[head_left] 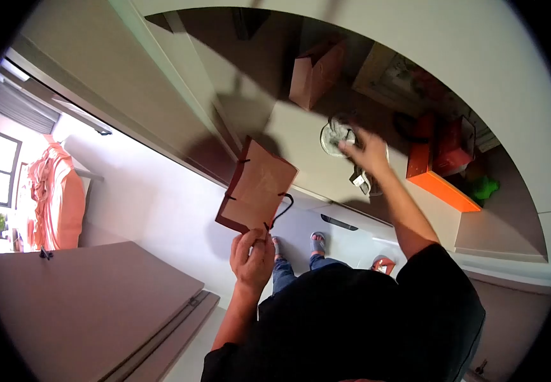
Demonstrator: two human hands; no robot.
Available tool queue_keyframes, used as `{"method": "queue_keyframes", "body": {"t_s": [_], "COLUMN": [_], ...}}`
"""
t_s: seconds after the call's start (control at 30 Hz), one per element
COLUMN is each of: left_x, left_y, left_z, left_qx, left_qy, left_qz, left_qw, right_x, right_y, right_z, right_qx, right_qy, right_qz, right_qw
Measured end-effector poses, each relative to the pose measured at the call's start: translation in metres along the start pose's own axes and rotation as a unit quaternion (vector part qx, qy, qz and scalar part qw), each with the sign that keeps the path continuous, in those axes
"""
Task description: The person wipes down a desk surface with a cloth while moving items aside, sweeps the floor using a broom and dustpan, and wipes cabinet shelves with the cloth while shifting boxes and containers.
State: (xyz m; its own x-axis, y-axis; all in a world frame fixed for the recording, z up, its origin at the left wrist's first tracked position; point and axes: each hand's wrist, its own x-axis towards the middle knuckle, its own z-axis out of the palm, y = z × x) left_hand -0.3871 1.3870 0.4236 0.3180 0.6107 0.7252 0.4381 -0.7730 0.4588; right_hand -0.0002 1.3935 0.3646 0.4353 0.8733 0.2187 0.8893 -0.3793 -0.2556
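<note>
My left hand is closed on the lower edge of a pinkish-brown paper bag with dark cord handles, held tilted in front of the shelf. On the shelf, my right hand reaches to a whitish round item; its fingertips are at the item's edge, and whether they grip it is too blurred to tell. Just below that hand lies a small black and white item. A pink paper bag stands deeper on the shelf.
An orange box with red bags and a green item sits at the shelf's right. A framed picture leans behind. Open cabinet door at lower left; pink cloth hangs beyond. A red item is low down.
</note>
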Motion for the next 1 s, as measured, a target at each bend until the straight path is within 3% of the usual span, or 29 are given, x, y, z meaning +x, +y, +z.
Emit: {"method": "queue_keyframes", "body": {"t_s": [0.1,0.2,0.3,0.37,0.43,0.47,0.53,0.6,0.7,0.8,0.9,1.0], "left_x": [-0.002,0.006,0.032,0.062,0.088,0.098,0.125,0.149,0.145,0.126,0.103,0.1], "left_y": [-0.002,0.004,0.008,0.007,0.002,-0.007,-0.018,-0.02,-0.023,-0.018,-0.011,-0.004], "left_z": [0.001,-0.006,0.007,0.028,0.048,0.063,0.085,0.1,0.106,0.117,0.12,0.132], "left_qx": [0.001,0.006,0.033,0.04,0.024,0.005,0.021,0.014,0.035,0.032,0.054,0.042], "left_qy": [-0.011,-0.031,-0.037,-0.01,-0.001,0.012,0.023,0.009,0.012,0.022,-0.016,0.006], "left_qz": [-0.004,0.023,0.066,0.083,0.097,0.107,0.134,0.109,0.099,0.105,0.09,0.054], "left_qw": [1.0,0.999,0.997,0.996,0.995,0.994,0.991,0.994,0.994,0.994,0.994,0.998], "right_x": [-0.042,0.021,0.121,0.132,0.097,0.059,-0.002,-0.044,-0.083,-0.041,0.072,0.158], "right_y": [0.008,0.038,0.028,-0.006,-0.042,-0.059,-0.056,-0.026,0.02,0.044,0.048,0.03], "right_z": [0.035,0.076,0.11,0.135,0.133,0.113,0.076,0.063,0.036,0.03,0.055,0.064], "right_qx": [-0.096,0.101,0.164,0.144,0.029,-0.014,0.078,0.066,0.039,0.126,0.079,0.041], "right_qy": [0.143,0.019,-0.003,-0.097,-0.127,-0.078,-0.044,-0.007,-0.044,0.0,0.104,0.195], "right_qz": [-0.154,0.099,0.154,0.142,0.033,-0.06,-0.128,-0.123,-0.008,0.135,0.09,0.049], "right_qw": [0.973,0.99,0.974,0.975,0.991,0.995,0.988,0.99,0.998,0.983,0.987,0.979]}}
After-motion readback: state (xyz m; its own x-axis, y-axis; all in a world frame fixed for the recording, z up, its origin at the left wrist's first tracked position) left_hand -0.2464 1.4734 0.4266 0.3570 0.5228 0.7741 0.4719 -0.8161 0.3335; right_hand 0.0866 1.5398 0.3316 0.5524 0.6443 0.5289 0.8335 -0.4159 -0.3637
